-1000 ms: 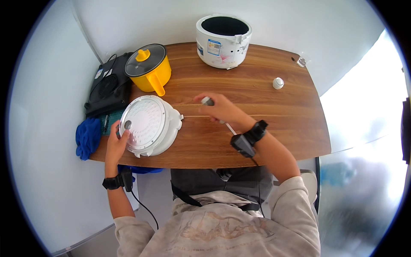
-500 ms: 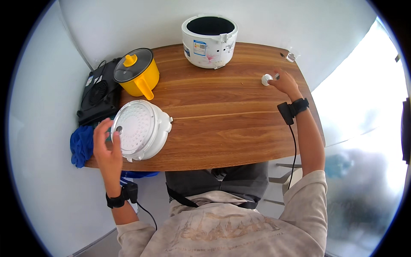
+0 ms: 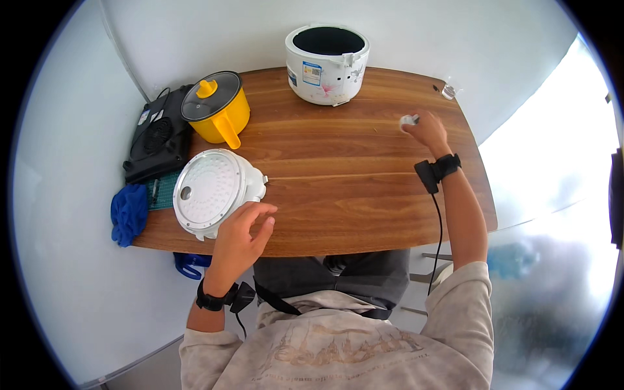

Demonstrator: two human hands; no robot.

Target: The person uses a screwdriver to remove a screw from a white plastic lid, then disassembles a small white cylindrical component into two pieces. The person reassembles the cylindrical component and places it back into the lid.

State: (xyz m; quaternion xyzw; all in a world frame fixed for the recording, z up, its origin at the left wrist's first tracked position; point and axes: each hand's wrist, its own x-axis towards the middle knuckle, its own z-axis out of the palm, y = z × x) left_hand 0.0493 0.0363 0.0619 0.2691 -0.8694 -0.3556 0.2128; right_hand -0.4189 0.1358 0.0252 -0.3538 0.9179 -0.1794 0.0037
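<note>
A brown wood-grained tabletop (image 3: 338, 208) stands against smooth, pale walls. Nearest, the person's left hand (image 3: 239, 235) is loosely curled, thumb and fingers apart with nothing between them, beside the near right edge of a round white lid assembly (image 3: 211, 188); whether it touches the lid cannot be told. The lid lies on the left part of the table, its shiny, dimpled disc facing up, with a dark round hole off-centre. It looks like stiff plastic and metal, of moderate weight, the face probably slippery; the stepped rim should give the surest hold, clear of the small projecting tabs, which may be fragile.

To its left, a soft blue cloth (image 3: 130, 214) hangs in folds. Beyond stands a glossy yellow pot (image 3: 224, 123) with a glass lid, next to a flat black appliance (image 3: 159, 140).

At the right, the right hand (image 3: 429, 132) appears to pinch a small white piece (image 3: 408, 123), blurred, likely light and rigid, best taken by its sides. Farthest back stands a white cylindrical cooker body (image 3: 328, 81), dark inside.
</note>
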